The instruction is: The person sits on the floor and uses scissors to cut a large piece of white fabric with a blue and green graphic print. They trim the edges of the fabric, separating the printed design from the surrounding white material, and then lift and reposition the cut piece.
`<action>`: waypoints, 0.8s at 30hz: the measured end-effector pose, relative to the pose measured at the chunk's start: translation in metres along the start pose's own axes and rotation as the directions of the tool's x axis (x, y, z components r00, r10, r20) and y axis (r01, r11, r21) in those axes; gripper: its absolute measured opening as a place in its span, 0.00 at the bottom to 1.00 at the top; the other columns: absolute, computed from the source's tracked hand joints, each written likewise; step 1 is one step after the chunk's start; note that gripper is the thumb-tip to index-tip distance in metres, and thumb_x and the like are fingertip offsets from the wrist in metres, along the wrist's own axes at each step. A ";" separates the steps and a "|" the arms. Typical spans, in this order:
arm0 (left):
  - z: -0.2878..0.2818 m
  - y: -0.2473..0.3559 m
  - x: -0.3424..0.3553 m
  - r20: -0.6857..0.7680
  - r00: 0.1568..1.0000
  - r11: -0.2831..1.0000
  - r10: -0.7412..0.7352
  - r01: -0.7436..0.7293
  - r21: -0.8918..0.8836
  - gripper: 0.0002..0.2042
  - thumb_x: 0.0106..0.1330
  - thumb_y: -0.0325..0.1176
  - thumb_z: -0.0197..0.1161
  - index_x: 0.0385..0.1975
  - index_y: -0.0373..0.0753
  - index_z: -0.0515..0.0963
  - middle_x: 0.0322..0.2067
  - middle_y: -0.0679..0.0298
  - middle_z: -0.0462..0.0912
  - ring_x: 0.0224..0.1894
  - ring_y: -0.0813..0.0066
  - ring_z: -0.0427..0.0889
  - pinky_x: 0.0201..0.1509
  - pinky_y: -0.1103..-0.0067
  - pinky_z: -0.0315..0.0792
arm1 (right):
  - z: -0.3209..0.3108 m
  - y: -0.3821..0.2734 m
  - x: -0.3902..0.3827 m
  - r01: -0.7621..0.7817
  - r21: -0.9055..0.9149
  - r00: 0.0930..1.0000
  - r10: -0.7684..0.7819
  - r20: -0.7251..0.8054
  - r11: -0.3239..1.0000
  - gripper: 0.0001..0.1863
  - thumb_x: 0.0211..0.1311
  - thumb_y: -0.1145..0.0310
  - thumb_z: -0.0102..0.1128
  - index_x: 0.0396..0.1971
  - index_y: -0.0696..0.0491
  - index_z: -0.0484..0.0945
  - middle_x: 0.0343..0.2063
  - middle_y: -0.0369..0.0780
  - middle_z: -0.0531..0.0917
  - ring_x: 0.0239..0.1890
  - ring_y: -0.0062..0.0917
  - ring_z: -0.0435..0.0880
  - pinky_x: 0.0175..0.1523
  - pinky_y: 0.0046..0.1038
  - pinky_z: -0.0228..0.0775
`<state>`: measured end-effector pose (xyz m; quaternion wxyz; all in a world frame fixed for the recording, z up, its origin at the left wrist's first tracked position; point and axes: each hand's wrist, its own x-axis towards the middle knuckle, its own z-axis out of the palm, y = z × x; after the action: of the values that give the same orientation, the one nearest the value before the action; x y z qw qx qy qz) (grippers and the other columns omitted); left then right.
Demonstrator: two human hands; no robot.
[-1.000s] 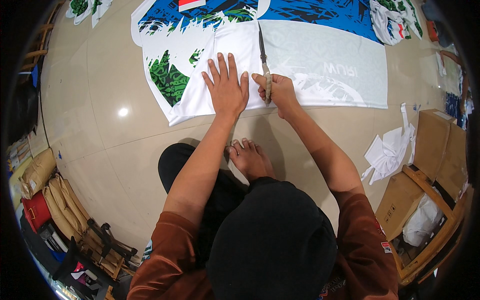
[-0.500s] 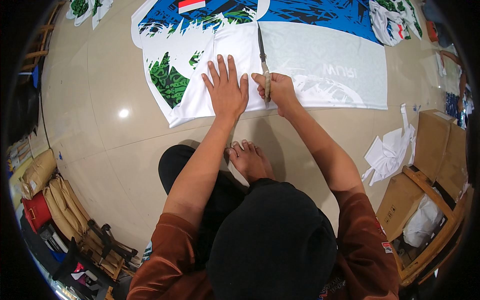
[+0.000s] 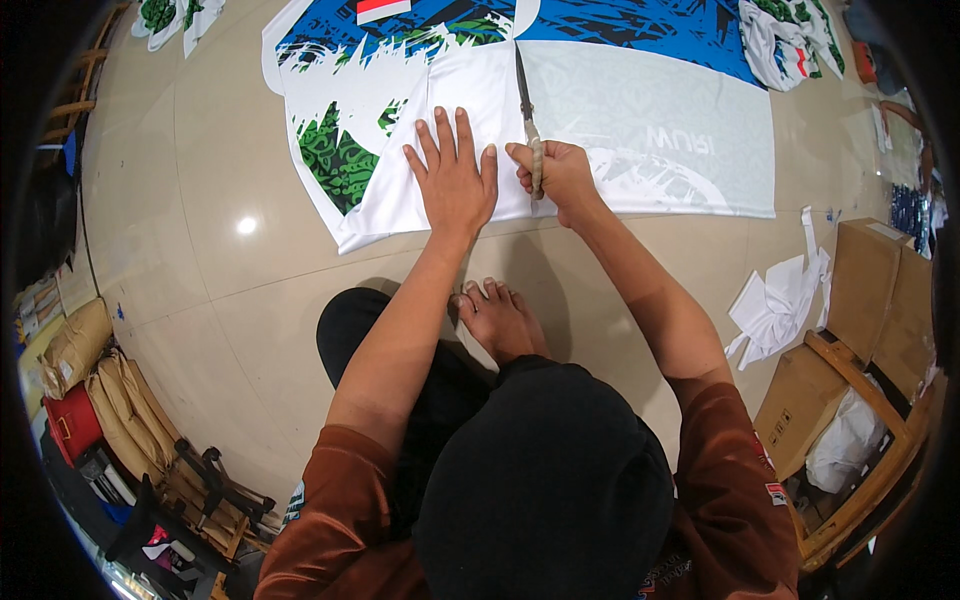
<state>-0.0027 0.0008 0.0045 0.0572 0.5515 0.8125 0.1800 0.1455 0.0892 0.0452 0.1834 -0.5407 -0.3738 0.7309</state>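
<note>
A large printed fabric [image 3: 640,110] in white, blue and green lies spread on the tiled floor ahead of me. Fingers spread, my left hand [image 3: 456,190] rests flat on its white part. Just to the right, my right hand [image 3: 560,180] is closed round the wrapped handles of a pair of scissors [image 3: 525,92]. The long dark blades point away from me, along the line between the bright white part and the greyish folded part. Whether the blades are parted is too fine to tell. My bare foot [image 3: 500,320] stands on the floor close to the fabric's near edge.
White fabric scraps [image 3: 780,305] lie on the floor at right, beside cardboard boxes [image 3: 875,290] and a wooden frame [image 3: 880,450]. Brown paper-wrapped bundles [image 3: 130,410] and a red container [image 3: 72,425] stand at left. More printed pieces [image 3: 790,45] lie at the far right.
Hardly anything differs. My right hand and the scissors have turned and shifted very slightly; my left hand keeps its place on the fabric.
</note>
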 end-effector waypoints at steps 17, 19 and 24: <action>-0.001 0.000 0.001 0.010 1.000 1.000 -0.008 0.008 0.018 0.34 0.83 0.53 0.43 0.82 0.38 0.56 0.82 0.43 0.52 0.83 0.31 0.45 0.82 0.37 0.37 | -0.001 -0.007 0.003 -0.008 -0.038 1.000 0.008 0.006 0.999 0.20 0.60 0.58 0.82 0.31 0.58 0.81 0.23 0.38 0.84 0.24 0.19 0.80 0.31 0.23 0.71; -0.001 0.000 0.001 0.013 1.000 1.000 -0.010 0.010 0.021 0.35 0.83 0.53 0.43 0.82 0.38 0.56 0.82 0.43 0.52 0.83 0.31 0.45 0.82 0.37 0.37 | -0.002 -0.006 0.004 -0.005 -0.039 1.000 0.005 0.008 0.999 0.20 0.60 0.58 0.82 0.31 0.58 0.81 0.23 0.38 0.84 0.24 0.19 0.80 0.31 0.23 0.71; -0.002 0.001 0.001 0.019 1.000 1.000 -0.014 0.014 0.014 0.35 0.83 0.53 0.43 0.82 0.38 0.56 0.82 0.44 0.52 0.83 0.31 0.44 0.82 0.37 0.36 | -0.003 -0.005 0.004 0.002 -0.038 1.000 -0.002 0.007 0.999 0.20 0.60 0.58 0.82 0.31 0.58 0.81 0.23 0.38 0.84 0.23 0.19 0.79 0.31 0.23 0.70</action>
<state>-0.0029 0.0018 0.0063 0.0621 0.5479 0.8170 0.1687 0.1461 0.0962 0.0459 0.1726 -0.5412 -0.3886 0.7255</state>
